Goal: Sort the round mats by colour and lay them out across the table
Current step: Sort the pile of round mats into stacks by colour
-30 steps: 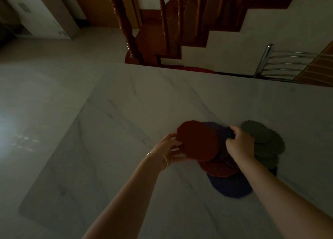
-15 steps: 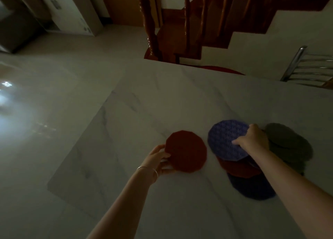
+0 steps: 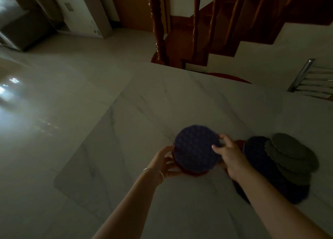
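Note:
A blue round mat (image 3: 195, 148) is held over a red round mat (image 3: 193, 174), of which only the near rim shows. My right hand (image 3: 227, 152) pinches the blue mat's right edge. My left hand (image 3: 164, 162) cups the left edge of the two mats, with a bangle on its wrist. To the right lies an overlapping pile: dark blue mats (image 3: 255, 154) and several dark green mats (image 3: 292, 154). A sliver of another red mat (image 3: 239, 142) peeks out behind my right hand.
The white marble table (image 3: 180, 103) has its left edge and corner close to the mats. A metal chair back (image 3: 310, 80) stands at the far right. A wooden staircase with balusters (image 3: 198, 22) rises beyond the table's far edge.
My right hand has carried the blue mat leftward from the pile and now holds it over the red mat by my left hand. The view has shifted a little.

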Demonstrator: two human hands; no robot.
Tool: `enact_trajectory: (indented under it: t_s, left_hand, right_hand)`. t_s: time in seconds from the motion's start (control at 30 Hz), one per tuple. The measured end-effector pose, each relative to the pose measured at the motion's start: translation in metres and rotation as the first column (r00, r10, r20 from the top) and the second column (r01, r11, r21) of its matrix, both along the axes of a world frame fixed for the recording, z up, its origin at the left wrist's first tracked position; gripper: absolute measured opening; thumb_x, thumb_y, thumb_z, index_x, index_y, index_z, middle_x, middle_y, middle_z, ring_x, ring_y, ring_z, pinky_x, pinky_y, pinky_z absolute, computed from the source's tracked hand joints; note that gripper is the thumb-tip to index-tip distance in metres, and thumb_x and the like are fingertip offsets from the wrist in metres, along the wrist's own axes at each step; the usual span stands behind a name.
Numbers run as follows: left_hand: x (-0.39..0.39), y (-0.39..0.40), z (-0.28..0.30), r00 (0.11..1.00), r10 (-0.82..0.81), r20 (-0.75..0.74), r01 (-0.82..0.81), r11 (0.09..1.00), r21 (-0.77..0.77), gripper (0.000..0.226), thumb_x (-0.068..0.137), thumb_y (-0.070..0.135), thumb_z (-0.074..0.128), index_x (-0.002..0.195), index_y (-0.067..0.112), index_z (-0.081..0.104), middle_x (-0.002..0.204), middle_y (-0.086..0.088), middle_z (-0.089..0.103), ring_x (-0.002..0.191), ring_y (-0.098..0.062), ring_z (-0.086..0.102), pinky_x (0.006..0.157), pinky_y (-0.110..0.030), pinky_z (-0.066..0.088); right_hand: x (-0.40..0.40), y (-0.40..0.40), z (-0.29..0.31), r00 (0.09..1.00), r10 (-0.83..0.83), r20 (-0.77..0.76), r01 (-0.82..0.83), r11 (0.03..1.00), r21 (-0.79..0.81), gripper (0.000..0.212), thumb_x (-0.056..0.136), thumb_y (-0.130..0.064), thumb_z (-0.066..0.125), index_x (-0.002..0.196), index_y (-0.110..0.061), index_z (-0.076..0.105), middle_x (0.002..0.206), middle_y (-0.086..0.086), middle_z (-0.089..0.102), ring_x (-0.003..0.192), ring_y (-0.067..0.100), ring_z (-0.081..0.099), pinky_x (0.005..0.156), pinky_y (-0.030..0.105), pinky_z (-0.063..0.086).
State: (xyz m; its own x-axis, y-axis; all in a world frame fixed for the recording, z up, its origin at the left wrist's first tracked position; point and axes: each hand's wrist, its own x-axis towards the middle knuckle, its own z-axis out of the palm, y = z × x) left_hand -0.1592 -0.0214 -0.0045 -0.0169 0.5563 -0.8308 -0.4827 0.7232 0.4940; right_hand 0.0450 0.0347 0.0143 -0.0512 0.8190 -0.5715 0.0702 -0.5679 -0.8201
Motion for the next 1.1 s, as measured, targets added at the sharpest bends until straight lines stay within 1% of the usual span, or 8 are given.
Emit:
enact_trajectory:
  t_s: [0.17, 0.4, 0.5, 0.63, 0.77, 0.83, 0.97, 1.1]
  left_hand:
    - [-0.002, -0.004, 0.002, 0.995, -0.071, -0.07, 0.078, 0.991, 0.109, 0.014, 0.085, 0.017, 0.06, 0.099, 0.02, 0.062, 0.098, -0.009, 0.059, 0.08, -0.026, 0.065, 0.06, -0.043, 0.059]
    - [0.002, -0.006, -0.003, 0.99, -0.084, -0.115, 0.103, 0.98, 0.17, 0.023, 0.087, 0.007, 0.057, 0.108, 0.018, 0.057, 0.095, -0.01, 0.064, 0.081, -0.028, 0.066, 0.065, -0.048, 0.06]
    - [0.002, -0.006, -0.011, 0.987, -0.076, -0.141, 0.1, 0.98, 0.171, 0.022, 0.088, 0.007, 0.057, 0.107, 0.018, 0.058, 0.093, -0.009, 0.065, 0.081, -0.028, 0.067, 0.068, -0.049, 0.059]
    - [0.004, -0.006, -0.019, 0.987, -0.062, -0.147, 0.086, 0.983, 0.161, 0.019, 0.087, 0.008, 0.057, 0.101, 0.022, 0.059, 0.091, -0.009, 0.065, 0.077, -0.026, 0.066, 0.066, -0.049, 0.059]
    - [0.004, -0.006, -0.021, 0.989, -0.051, -0.14, 0.072, 0.985, 0.156, 0.019, 0.086, 0.008, 0.058, 0.099, 0.022, 0.061, 0.088, -0.008, 0.065, 0.072, -0.024, 0.068, 0.06, -0.044, 0.059]
    - [0.004, -0.005, -0.021, 0.989, -0.048, -0.139, 0.07, 0.985, 0.155, 0.019, 0.086, 0.007, 0.058, 0.097, 0.022, 0.062, 0.087, -0.007, 0.065, 0.069, -0.022, 0.069, 0.059, -0.043, 0.058]
    - [0.006, -0.004, -0.018, 0.989, -0.045, -0.139, 0.065, 0.987, 0.144, 0.016, 0.086, 0.009, 0.058, 0.095, 0.021, 0.062, 0.09, -0.008, 0.063, 0.072, -0.024, 0.067, 0.057, -0.041, 0.058]
    - [0.008, -0.002, -0.011, 0.993, -0.024, -0.116, 0.032, 0.997, 0.065, 0.013, 0.084, 0.02, 0.058, 0.097, 0.019, 0.061, 0.092, -0.009, 0.059, 0.077, -0.027, 0.064, 0.054, -0.039, 0.057]
  right_hand:
    - [-0.005, -0.014, -0.028, 0.97, 0.102, 0.223, -0.096, 0.995, -0.038, 0.033, 0.091, -0.012, 0.059, 0.123, -0.016, 0.052, 0.131, 0.013, 0.054, 0.109, 0.029, 0.057, 0.087, 0.042, 0.052]
    - [0.028, -0.018, -0.012, 0.546, 0.041, 0.837, -0.413, 0.882, 0.227, 0.041, 0.089, -0.026, 0.057, 0.13, -0.019, 0.052, 0.125, 0.008, 0.054, 0.115, 0.026, 0.051, 0.083, 0.037, 0.049]
    - [0.068, -0.01, -0.004, 0.39, 0.015, 0.921, -0.365, 0.921, 0.139, 0.041, 0.088, -0.031, 0.058, 0.128, -0.021, 0.054, 0.129, 0.007, 0.052, 0.121, 0.029, 0.045, 0.085, 0.039, 0.049]
    - [0.108, -0.009, 0.0, 0.322, 0.251, 0.913, -0.441, 0.893, -0.089, 0.068, 0.084, -0.049, 0.06, 0.141, -0.018, 0.04, 0.142, 0.007, 0.039, 0.132, 0.027, 0.035, 0.097, 0.038, 0.045]
    - [0.104, -0.017, -0.006, 0.023, 0.377, 0.926, -0.594, 0.75, -0.291, 0.066, 0.094, -0.04, 0.045, 0.149, -0.012, 0.022, 0.156, 0.014, 0.023, 0.141, 0.031, 0.025, 0.103, 0.036, 0.042]
    - [0.099, -0.016, -0.005, -0.081, 0.359, 0.93, -0.622, 0.71, -0.328, 0.057, 0.098, -0.027, 0.038, 0.149, -0.008, 0.022, 0.152, 0.02, 0.03, 0.135, 0.03, 0.038, 0.098, 0.033, 0.046]
    - [0.098, -0.009, 0.01, 0.057, 0.183, 0.981, -0.649, 0.754, -0.103, 0.042, 0.098, -0.015, 0.034, 0.138, -0.006, 0.038, 0.105, 0.011, 0.066, 0.07, 0.017, 0.057, 0.047, 0.023, 0.034]
    - [0.079, -0.014, 0.038, 0.348, -0.062, 0.936, -0.631, 0.723, 0.282, 0.037, 0.093, -0.011, 0.049, 0.129, -0.006, 0.053, 0.067, 0.009, 0.065, 0.048, 0.017, 0.048, 0.042, 0.024, 0.03]
